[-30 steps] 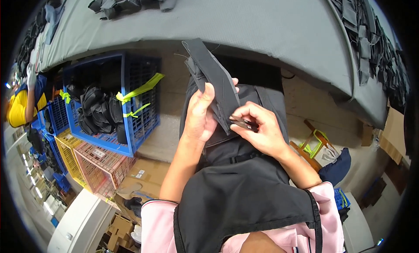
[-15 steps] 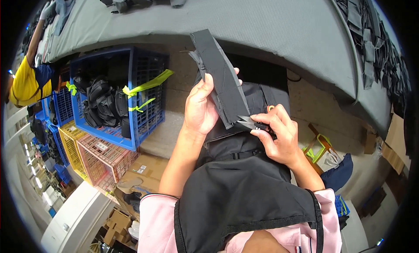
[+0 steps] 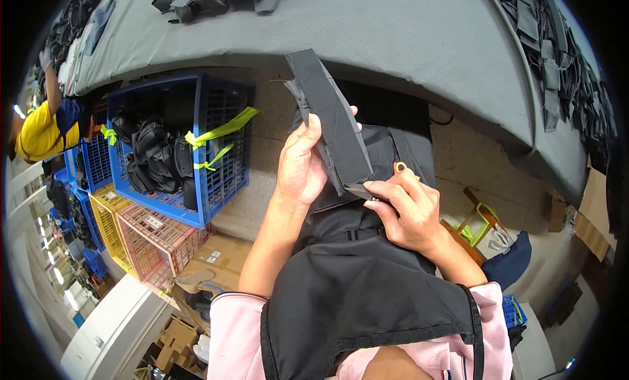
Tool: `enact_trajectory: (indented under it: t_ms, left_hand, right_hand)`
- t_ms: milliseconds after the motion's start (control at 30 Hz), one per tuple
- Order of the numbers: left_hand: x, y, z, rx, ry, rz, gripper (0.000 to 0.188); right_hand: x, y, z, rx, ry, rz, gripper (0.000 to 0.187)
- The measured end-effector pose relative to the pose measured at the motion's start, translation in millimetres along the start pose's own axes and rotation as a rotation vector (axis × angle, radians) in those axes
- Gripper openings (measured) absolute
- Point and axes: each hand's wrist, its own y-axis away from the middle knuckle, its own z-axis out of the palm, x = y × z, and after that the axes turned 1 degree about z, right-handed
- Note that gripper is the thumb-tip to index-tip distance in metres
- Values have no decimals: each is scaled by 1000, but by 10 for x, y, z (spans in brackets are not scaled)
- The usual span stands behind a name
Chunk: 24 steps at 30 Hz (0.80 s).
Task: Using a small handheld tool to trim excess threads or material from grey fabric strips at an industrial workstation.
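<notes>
My left hand [image 3: 303, 160] grips a long dark grey fabric strip [image 3: 325, 111], folded or stacked in layers, with frayed threads along its left edge. The thumb lies on top and fingertips show at the far side. In my right hand [image 3: 413, 206] is a pair of thread snips [image 3: 359, 191], squeezed between thumb and fingers, a yellow ring showing by the index finger. The blades look closed and touch the near end of the strip, at its lower corner. Below the strip lies my black apron [image 3: 367, 275].
A grey-covered table [image 3: 393, 59] runs ahead, with dark fabric pieces [image 3: 216, 0] on it and more hanging at the right. To the left stands a blue crate [image 3: 200, 151] of black bags, beside yellow and pink crates [image 3: 157, 242]. A person in yellow [image 3: 49, 131] is at far left.
My right hand has shifted slightly left and down, and the snips' blades have gone from spread to closed at the strip's end. The strip has dipped a little.
</notes>
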Motion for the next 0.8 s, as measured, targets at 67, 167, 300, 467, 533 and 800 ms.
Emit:
enact_trajectory:
  t_ms: [67, 167, 300, 467, 533, 800]
  left_hand:
    - [-1, 6, 4, 0, -2, -4, 47]
    - [-9, 5, 4, 2, -7, -5, 47]
    - [-7, 6, -10, 0, -13, 4, 47]
    - [-2, 18, -13, 10, -13, 2, 47]
    - [3, 21, 3, 18, -15, 1, 47]
    - [-21, 3, -71, 25, -5, -7, 47]
  right_hand:
    - [-16, -17, 9, -19, -33, 14, 29]
    - [-28, -16, 36, -23, -11, 29, 29]
    - [-57, -7, 6, -45, 59, 33, 29]
    - [-48, 34, 23, 20, 25, 12, 28]
    - [-48, 41, 29, 16, 24, 12, 28]
    - [-48, -13, 33, -57, -28, 167, 26]
